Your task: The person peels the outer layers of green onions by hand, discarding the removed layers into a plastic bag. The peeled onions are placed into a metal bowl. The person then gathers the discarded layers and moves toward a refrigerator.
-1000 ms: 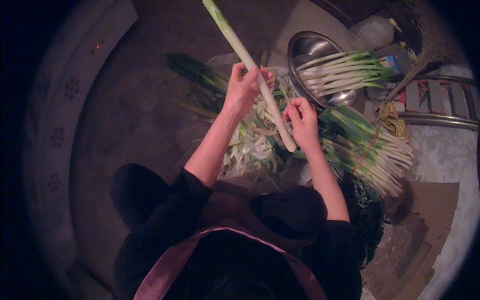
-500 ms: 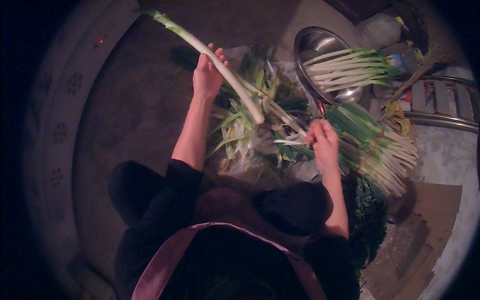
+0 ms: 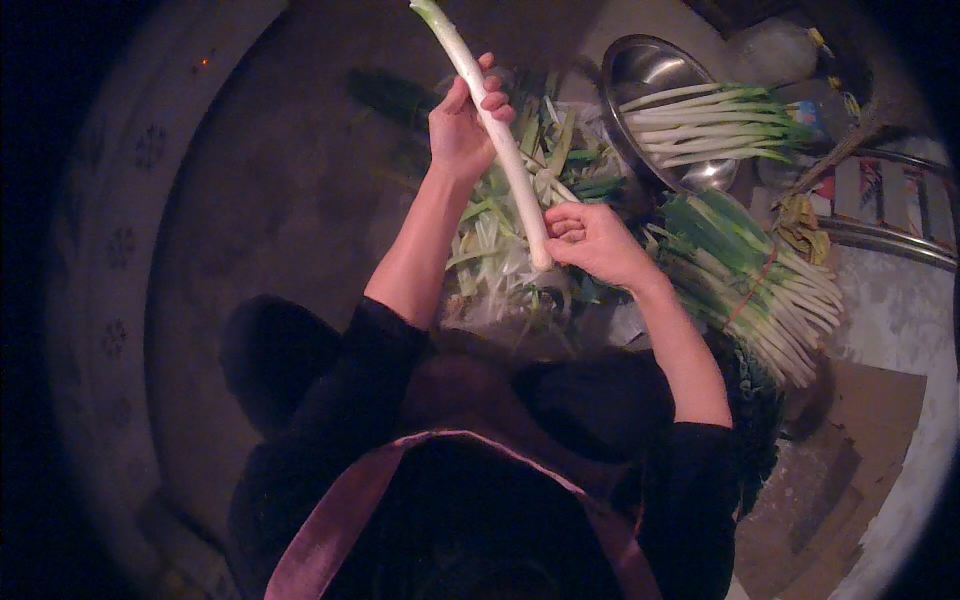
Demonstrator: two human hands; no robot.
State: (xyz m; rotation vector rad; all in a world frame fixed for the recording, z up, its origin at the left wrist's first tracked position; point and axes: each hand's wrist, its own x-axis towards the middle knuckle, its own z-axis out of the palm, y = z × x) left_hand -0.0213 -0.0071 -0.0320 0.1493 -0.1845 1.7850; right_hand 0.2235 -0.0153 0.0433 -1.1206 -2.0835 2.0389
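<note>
Left hand [image 3: 460,130]: you grasp the white stalk [image 3: 517,180] around its upper part.
Right hand [image 3: 600,245]: your curled fingers touch its lower end; I cannot tell whether they pinch.
Stalk: slants over your trimmings [image 3: 482,245], left of the steel basin [image 3: 650,68].

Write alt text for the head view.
The left hand grips a long white leek, the right hand at its lower end. Leafy scraps lie below; at right are a metal bowl with more stalks and a tied bundle.
</note>
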